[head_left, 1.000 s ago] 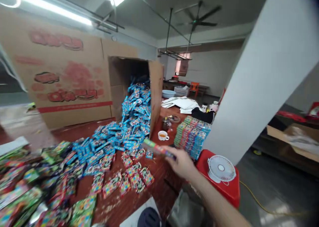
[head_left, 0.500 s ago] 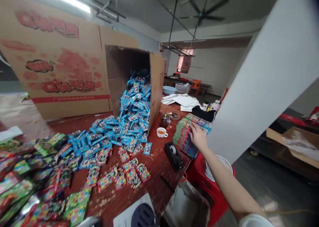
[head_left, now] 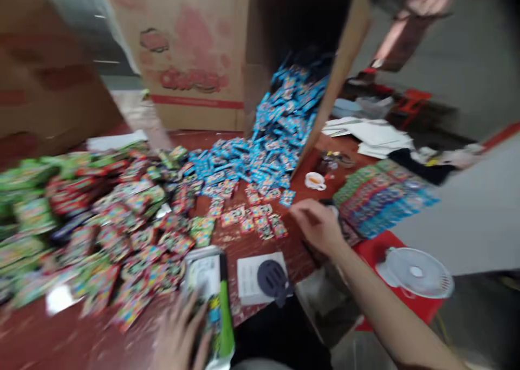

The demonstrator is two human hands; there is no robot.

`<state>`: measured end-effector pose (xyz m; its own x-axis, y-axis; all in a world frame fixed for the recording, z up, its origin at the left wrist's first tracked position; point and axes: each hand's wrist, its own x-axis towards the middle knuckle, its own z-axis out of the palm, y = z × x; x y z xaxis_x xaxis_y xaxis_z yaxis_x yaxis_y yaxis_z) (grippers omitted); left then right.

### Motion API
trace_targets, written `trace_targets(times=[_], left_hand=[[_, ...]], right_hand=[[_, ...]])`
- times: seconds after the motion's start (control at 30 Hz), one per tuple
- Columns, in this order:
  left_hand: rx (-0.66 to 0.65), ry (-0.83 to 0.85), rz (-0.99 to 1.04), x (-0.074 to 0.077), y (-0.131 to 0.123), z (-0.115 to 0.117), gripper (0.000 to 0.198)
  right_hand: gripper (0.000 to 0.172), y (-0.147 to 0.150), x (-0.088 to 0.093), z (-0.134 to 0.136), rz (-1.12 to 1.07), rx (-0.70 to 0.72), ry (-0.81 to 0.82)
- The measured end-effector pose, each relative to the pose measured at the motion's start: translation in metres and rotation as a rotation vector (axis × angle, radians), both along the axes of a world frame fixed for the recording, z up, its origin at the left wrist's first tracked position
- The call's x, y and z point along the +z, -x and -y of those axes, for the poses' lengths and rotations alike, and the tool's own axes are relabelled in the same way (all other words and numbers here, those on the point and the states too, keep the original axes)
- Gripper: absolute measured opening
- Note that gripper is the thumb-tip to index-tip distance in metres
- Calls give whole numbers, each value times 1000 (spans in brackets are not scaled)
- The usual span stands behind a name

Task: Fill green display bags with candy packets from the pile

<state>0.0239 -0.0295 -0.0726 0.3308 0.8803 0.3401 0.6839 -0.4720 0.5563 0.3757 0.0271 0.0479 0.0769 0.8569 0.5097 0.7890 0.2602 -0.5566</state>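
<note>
On the scuffed red-brown counter (head_left: pixel 24 340), glossy flat packets (head_left: pixel 114 240) lay heaped at left, a rectangular tray (head_left: pixel 223 267) beside them. Left hand (head_left: pixel 182 335) was at the tray's near end, fingers spread, contact too blurred to call; right hand (head_left: pixel 319 226) was half-curled, nothing visible in it, near the ribbed, multicoloured stack (head_left: pixel 382 199).

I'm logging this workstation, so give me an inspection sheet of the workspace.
Surface: red-brown table, pale marks on it.
Goods: mixed packets piled left; blue packets spilling from an open carton; stacked packs right.
Clutter: cup with amber liquid, white sheets.
Hands: left hand blurred, at a container, contact unclear; right hand over the table, fingers curled, nothing seen in it.
Cables: faint yellowish line, too blurred to confirm.
Surroundings: fan on a red stool, right.
</note>
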Motion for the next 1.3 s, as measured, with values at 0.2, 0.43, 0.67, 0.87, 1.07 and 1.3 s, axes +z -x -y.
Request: trace_targets(times=[0.2, 0.43, 0.67, 0.87, 1.07, 1.3], left_hand=[[-91, -71, -536, -7, -4, 17, 60], [-9, -32, -404, -9, -4, 24, 78], [210, 2, -82, 28, -3, 11, 76], [153, -15, -25, 78, 10, 13, 49], [64, 39, -118, 111, 8, 17, 19], [-118, -59, -230, 120, -7, 10, 21]], right_hand=[[11, 184, -73, -45, -38, 489, 445], [37, 215, -80, -87, 10, 614, 709], [20, 207, -56, -48, -204, 839, 775], [18, 216, -23, 26, -517, 662, 585], [10, 194, 2, 41, -350, 495, 235], [9, 161, 22, 27, 248, 733, 67]])
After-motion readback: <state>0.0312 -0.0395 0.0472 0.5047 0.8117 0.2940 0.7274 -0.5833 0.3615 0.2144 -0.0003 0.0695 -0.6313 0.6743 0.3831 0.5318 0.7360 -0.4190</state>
